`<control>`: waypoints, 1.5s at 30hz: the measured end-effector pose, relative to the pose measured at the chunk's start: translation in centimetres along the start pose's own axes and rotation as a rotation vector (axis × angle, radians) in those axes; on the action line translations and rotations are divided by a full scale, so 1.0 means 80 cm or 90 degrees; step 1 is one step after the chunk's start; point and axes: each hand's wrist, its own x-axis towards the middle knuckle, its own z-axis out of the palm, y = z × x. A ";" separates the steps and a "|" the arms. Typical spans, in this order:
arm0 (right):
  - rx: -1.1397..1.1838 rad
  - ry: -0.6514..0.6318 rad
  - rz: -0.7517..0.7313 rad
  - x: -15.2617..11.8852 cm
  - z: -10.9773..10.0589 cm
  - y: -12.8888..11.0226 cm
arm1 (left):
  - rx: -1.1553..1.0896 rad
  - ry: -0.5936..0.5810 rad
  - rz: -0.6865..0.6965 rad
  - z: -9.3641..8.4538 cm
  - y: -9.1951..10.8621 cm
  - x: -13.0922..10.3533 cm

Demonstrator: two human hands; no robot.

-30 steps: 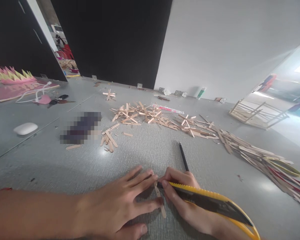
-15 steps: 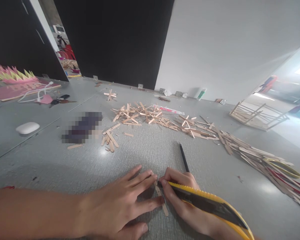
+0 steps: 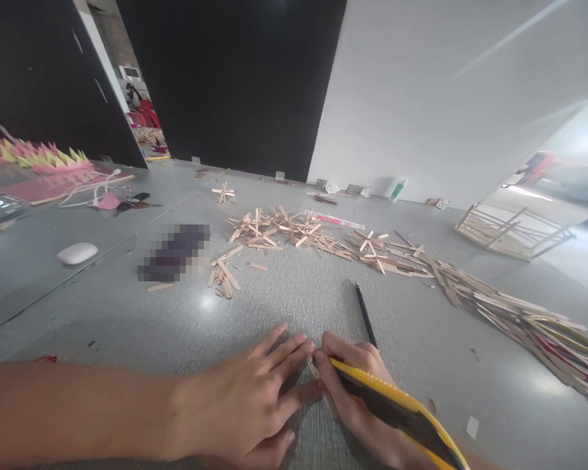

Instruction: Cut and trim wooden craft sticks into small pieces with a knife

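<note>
A yellow-and-black utility knife (image 3: 396, 401) is gripped in my right hand (image 3: 347, 375), its front end pointing at a small wooden craft stick (image 3: 313, 367). My left hand (image 3: 255, 405) rests on the grey tabletop with fingers stretched out, the fingertips on and beside that stick. Fingers of both hands cover most of the stick, and the blade tip is hidden. Just beyond my right hand lies a black pencil-like stick (image 3: 365, 313).
Craft sticks (image 3: 274, 228), some joined into star shapes, spread across the table's middle. Long wood strips (image 3: 500, 297) run to the right, near a wooden frame (image 3: 514, 232). On the left are a white oval case (image 3: 77, 253) and a blurred-out dark object (image 3: 176, 251).
The view has shifted slightly. My right hand and the knife have moved a little against the stick, whose near end is now mostly covered. A small pale chip shows beside the knife.
</note>
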 end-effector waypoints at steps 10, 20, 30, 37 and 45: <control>0.060 -0.050 0.008 0.000 -0.004 0.002 | 0.061 -0.009 -0.006 0.001 0.005 0.000; 0.061 -0.065 0.008 -0.002 -0.008 0.005 | 0.059 -0.016 -0.004 0.003 0.003 0.000; 0.151 -0.043 0.085 -0.001 -0.009 0.002 | 0.007 -0.016 -0.034 0.003 0.004 -0.002; 0.171 -0.060 0.098 -0.001 -0.009 0.005 | -0.033 -0.001 -0.047 0.006 0.005 -0.003; 0.150 -0.071 0.088 0.002 -0.009 0.001 | -0.027 0.025 -0.037 0.006 0.003 -0.003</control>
